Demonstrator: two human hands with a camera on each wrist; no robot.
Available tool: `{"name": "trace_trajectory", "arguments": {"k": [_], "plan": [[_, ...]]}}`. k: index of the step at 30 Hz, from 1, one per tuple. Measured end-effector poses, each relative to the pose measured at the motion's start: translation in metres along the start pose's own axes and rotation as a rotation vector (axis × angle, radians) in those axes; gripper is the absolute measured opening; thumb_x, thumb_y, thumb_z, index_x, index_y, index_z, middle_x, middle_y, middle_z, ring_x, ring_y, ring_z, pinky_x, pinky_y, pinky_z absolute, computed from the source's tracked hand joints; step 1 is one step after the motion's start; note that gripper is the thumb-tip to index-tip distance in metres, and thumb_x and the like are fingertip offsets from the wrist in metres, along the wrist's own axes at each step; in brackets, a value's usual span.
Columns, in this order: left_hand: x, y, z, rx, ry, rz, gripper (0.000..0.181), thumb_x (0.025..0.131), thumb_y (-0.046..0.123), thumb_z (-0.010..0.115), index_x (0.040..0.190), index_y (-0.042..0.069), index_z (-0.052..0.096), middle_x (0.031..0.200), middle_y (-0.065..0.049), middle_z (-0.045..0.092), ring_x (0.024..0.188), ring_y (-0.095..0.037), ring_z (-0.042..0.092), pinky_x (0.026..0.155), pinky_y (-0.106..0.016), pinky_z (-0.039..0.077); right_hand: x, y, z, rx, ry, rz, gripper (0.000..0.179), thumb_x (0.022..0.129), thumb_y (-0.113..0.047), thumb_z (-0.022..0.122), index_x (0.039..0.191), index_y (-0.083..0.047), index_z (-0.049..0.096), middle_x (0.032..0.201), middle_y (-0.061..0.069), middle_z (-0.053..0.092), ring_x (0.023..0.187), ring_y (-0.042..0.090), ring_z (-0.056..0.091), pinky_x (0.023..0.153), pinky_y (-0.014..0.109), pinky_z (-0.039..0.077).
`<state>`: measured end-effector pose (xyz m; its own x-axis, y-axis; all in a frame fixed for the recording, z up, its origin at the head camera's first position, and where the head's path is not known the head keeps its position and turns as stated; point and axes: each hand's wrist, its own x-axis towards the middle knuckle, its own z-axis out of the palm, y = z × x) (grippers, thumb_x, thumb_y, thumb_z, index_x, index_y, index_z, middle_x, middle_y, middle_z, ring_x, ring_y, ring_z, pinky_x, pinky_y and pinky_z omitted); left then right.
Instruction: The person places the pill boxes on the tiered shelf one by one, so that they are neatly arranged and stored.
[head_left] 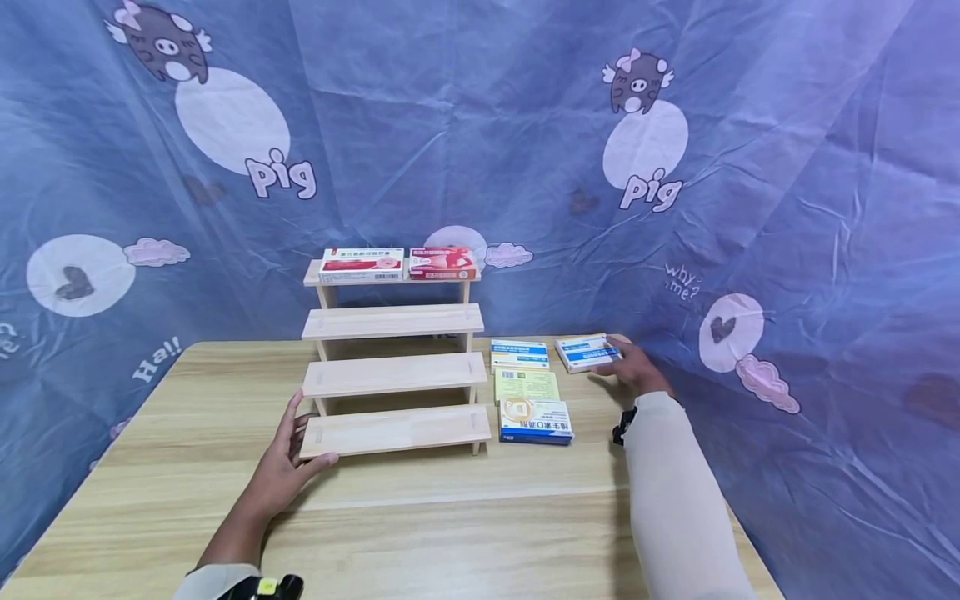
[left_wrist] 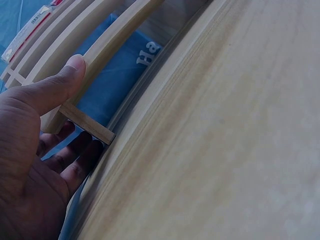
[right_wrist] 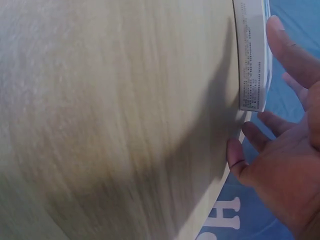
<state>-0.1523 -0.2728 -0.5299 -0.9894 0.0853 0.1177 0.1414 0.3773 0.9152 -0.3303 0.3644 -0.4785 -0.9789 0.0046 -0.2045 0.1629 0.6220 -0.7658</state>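
Observation:
My left hand (head_left: 288, 454) holds the left end of a stepped wooden rack (head_left: 397, 432) by its lowest shelf. In the left wrist view the thumb lies on the shelf's edge, with the fingers beneath near a leg. At the right, my right hand (head_left: 633, 367) is at the right end of a blue-and-white medicine box (head_left: 587, 353) lying on the table. In the right wrist view the fingers are spread around the end of this medicine box (right_wrist: 252, 60), the thumb close against it. Whether the hidden fingertips press on it I cannot tell.
Two red-and-white medicine boxes (head_left: 362, 264) stand on the rack's top shelf. Right of the rack lie another blue-and-white box (head_left: 519, 353), a yellow-green box (head_left: 527, 385) and a vitamin D box (head_left: 535, 421). A blue patterned cloth (head_left: 525, 150) hangs behind the wooden table (head_left: 420, 533).

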Motion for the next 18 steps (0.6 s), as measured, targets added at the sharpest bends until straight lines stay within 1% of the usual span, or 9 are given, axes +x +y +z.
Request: {"name": "trace_trajectory", "arguments": {"k": [1, 3, 8, 13, 18], "plan": [[0.0001, -0.0001, 0.0003, -0.001, 0.002, 0.001, 0.124, 0.098, 0.017, 0.084, 0.177, 0.031, -0.010, 0.164, -0.031, 0.041, 0.148, -0.050, 0.048, 0.096, -0.001, 0.044, 0.0003, 0.0009, 0.0005, -0.013, 0.001, 0.013, 0.093, 0.101, -0.013, 0.075, 0.175, -0.009, 0.018, 0.165, 0.037, 0.038, 0.146, 0.050, 0.041, 0.134, 0.066, 0.021], [0.0004, -0.0006, 0.0011, -0.002, 0.006, 0.002, 0.124, 0.098, 0.018, 0.084, 0.177, 0.033, -0.010, 0.164, -0.032, 0.041, 0.148, -0.051, 0.047, 0.096, -0.001, 0.044, 0.0010, 0.0026, 0.0021, -0.039, 0.007, 0.023, 0.091, 0.103, -0.016, 0.074, 0.175, -0.010, 0.019, 0.166, 0.037, 0.037, 0.146, 0.050, 0.041, 0.133, 0.067, 0.022], [0.0004, -0.0032, 0.0022, 0.004, 0.012, 0.005, 0.123, 0.099, 0.020, 0.084, 0.175, 0.042, -0.011, 0.164, -0.033, 0.039, 0.149, -0.052, 0.045, 0.097, 0.000, 0.042, 0.0034, 0.0066, 0.0061, -0.051, 0.013, 0.042, 0.087, 0.104, -0.019, 0.075, 0.174, -0.012, 0.025, 0.175, 0.034, 0.026, 0.154, 0.050, 0.034, 0.135, 0.067, 0.018], [0.0007, -0.0034, 0.0022, 0.000, 0.012, -0.002, 0.122, 0.100, 0.022, 0.083, 0.174, 0.044, -0.011, 0.165, -0.034, 0.037, 0.150, -0.054, 0.044, 0.097, 0.001, 0.041, 0.0047, 0.0076, 0.0078, -0.047, 0.027, 0.066, 0.085, 0.102, -0.021, 0.078, 0.172, -0.013, 0.031, 0.177, 0.034, 0.020, 0.161, 0.053, 0.026, 0.135, 0.068, 0.014], [0.0016, -0.0029, 0.0026, -0.002, 0.015, -0.005, 0.123, 0.099, 0.022, 0.084, 0.175, 0.043, -0.010, 0.166, -0.034, 0.036, 0.151, -0.054, 0.044, 0.097, 0.001, 0.040, 0.0075, 0.0093, 0.0086, -0.039, 0.052, 0.072, 0.084, 0.101, -0.022, 0.079, 0.172, -0.014, 0.034, 0.178, 0.033, 0.018, 0.164, 0.053, 0.021, 0.136, 0.067, 0.013]]}}
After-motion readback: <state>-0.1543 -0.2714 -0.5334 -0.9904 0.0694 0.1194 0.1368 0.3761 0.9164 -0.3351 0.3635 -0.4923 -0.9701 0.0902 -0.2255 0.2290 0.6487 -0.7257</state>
